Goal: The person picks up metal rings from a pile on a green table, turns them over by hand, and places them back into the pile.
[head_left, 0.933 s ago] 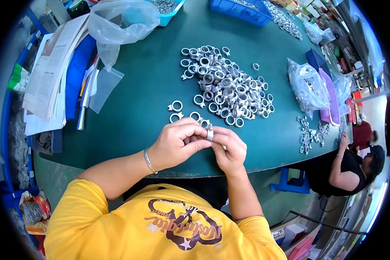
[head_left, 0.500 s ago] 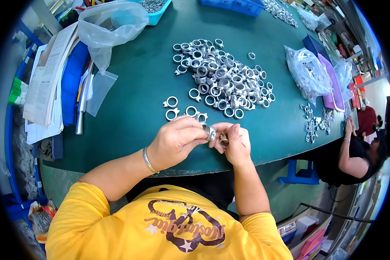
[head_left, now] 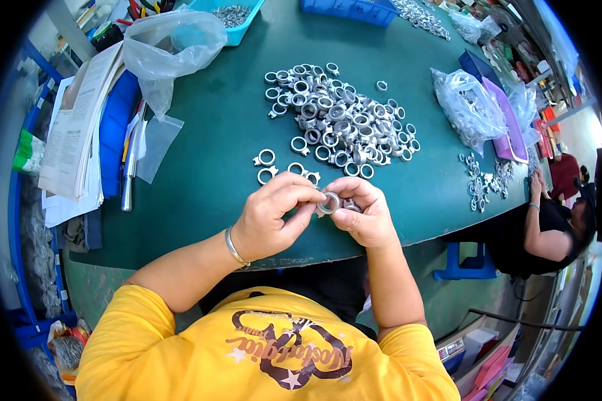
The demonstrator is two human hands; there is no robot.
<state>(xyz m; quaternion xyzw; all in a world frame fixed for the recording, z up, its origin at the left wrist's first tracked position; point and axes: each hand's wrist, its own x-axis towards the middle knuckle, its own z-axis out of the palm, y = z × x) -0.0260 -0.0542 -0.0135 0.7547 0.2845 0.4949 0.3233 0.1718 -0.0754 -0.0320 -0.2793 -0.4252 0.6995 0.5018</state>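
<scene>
Between my two hands is a small silver metal ring (head_left: pixel 322 209) with a lug, its round opening turned up towards me. My left hand (head_left: pixel 274 215) pinches one side of it with thumb and fingertips. My right hand (head_left: pixel 366 214) grips the other side, and a second metal ring (head_left: pixel 352 206) sits within its curled fingers. Just beyond my fingers, several loose rings (head_left: pixel 266 158) lie flat on the green table (head_left: pixel 214 134). Farther off is a large heap of similar rings (head_left: pixel 344 119), partly stacked on one another.
Papers (head_left: pixel 80 127) and a blue bin (head_left: pixel 120 120) stand at the left, near a clear plastic bag (head_left: pixel 174 43). Turquoise (head_left: pixel 244 30) and blue trays (head_left: pixel 348 10) are at the back. A bag of parts (head_left: pixel 468 110) and a purple tray (head_left: pixel 508 127) lie right, near a co-worker (head_left: pixel 548 234).
The ring between my hands has turned from nearly edge-on to face me. My right thumb and fingers have closed on its side. The view has shifted slightly.
</scene>
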